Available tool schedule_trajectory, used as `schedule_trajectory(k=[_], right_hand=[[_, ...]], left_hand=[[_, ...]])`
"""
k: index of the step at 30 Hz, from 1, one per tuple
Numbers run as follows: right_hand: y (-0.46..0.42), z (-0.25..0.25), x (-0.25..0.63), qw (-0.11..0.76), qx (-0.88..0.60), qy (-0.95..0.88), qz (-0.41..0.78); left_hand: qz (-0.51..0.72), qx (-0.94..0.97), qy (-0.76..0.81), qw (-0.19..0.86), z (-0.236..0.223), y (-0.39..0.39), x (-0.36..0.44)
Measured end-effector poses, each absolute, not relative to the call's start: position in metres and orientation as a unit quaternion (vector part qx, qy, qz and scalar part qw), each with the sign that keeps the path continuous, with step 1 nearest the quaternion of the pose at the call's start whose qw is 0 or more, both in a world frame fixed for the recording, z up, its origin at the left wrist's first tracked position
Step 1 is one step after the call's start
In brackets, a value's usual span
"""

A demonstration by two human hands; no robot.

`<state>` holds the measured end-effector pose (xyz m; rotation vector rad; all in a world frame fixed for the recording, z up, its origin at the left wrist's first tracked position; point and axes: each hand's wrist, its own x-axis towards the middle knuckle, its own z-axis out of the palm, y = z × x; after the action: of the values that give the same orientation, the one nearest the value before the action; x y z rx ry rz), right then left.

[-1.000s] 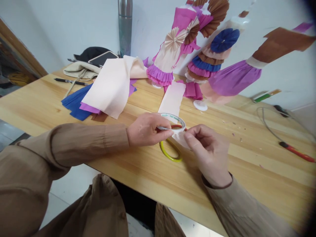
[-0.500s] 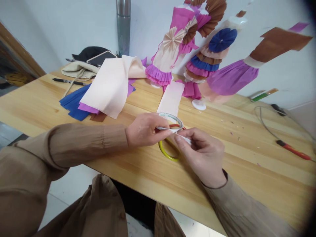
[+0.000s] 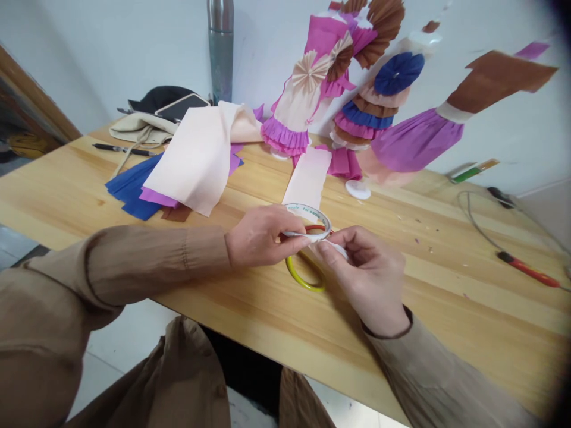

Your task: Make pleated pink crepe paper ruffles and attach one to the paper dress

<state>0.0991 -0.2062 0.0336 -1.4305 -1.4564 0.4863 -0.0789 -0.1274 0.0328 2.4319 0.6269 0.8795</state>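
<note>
My left hand (image 3: 263,236) grips a thin roll of tape (image 3: 325,217) by its near side, thumb and fingers pinched together. Opposite it, my right hand (image 3: 363,270) pinches a short white strip of tape (image 3: 338,248) at the roll's near edge. Below the roll lies a pair of scissors with a yellow handle loop (image 3: 304,282); a red part shows through the ring. Just beyond the roll, a pale strip of crepe paper (image 3: 307,175) lies on the table.
Cream, blue and purple paper sheets (image 3: 187,157) lie at left, near a pen (image 3: 122,150) and a steel flask (image 3: 220,56). Paper-dressed bottles (image 3: 289,113) line the wall. A white disc (image 3: 357,189) and a red-handled tool with a cord (image 3: 530,270) are at right.
The hands and tape roll stay almost in place. My right fingers have shifted slightly along the tape strip. The whole view has moved a little.
</note>
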Motion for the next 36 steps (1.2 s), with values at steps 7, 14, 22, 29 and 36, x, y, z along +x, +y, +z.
schedule_trajectory(k=[7,14,22,29,36], right_hand=[[-0.202,0.029,0.099,0.507,-0.592,-0.571,0.259],[-0.202,0.036,0.101,0.480,-0.564,-0.588,0.325],[-0.198,0.035,0.108,0.544,-0.546,-0.475,0.425],[-0.197,0.036,0.104,0.567,-0.505,-0.405,0.510],[-0.200,0.035,0.096,0.551,-0.502,-0.403,0.531]], left_hand=[[0.322,0.897,0.202,0.224,0.032,-0.126,-0.079],[0.304,0.914,0.181,0.198,0.031,-0.121,-0.081],[0.507,0.809,0.214,0.204,0.030,-0.119,-0.081],[0.232,0.666,0.260,0.659,0.041,-0.129,-0.074],[0.254,0.605,0.266,0.706,0.035,-0.134,-0.072]])
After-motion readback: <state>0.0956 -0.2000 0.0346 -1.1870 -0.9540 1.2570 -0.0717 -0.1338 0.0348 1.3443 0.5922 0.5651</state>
